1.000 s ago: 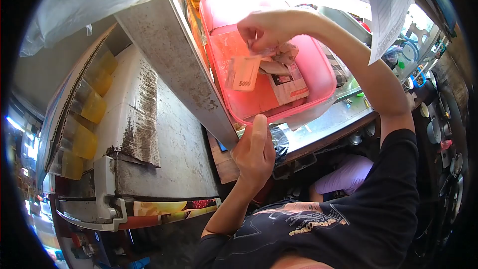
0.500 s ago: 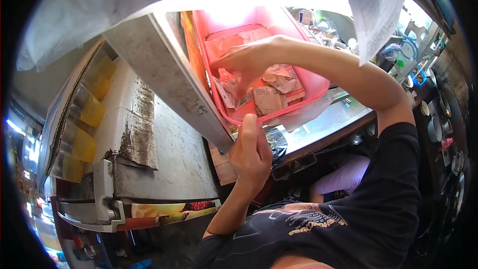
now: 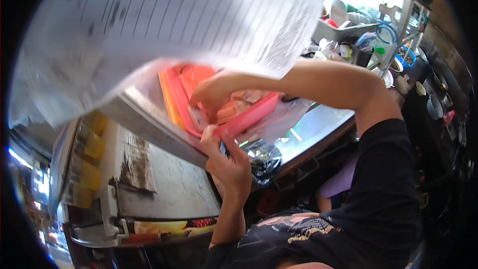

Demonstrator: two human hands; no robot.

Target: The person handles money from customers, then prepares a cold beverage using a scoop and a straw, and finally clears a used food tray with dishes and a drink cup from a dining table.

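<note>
A pink plastic container (image 3: 251,118) holds crumpled banknotes (image 3: 244,100), with its far part hidden by a hanging paper. My left hand (image 3: 229,167) is at the near rim, thumb and fingers closed about its edge. Inside the container is my right hand (image 3: 214,94), reaching down among the notes. Its fingertips are blurred and partly hidden, so what they grip does not show.
A lined paper sheet (image 3: 199,15) hangs across the top. Beside the container runs a metal edge (image 3: 149,124). A black plastic bag (image 3: 264,159) lies nearby. Cups of yellow liquid (image 3: 89,169) stand left; pans (image 3: 434,105) hang right.
The view has shifted, and the hanging paper now covers more of the container. The container appears lower and tilted. My right hand stays inside it; my left thumb and forefinger look farther apart.
</note>
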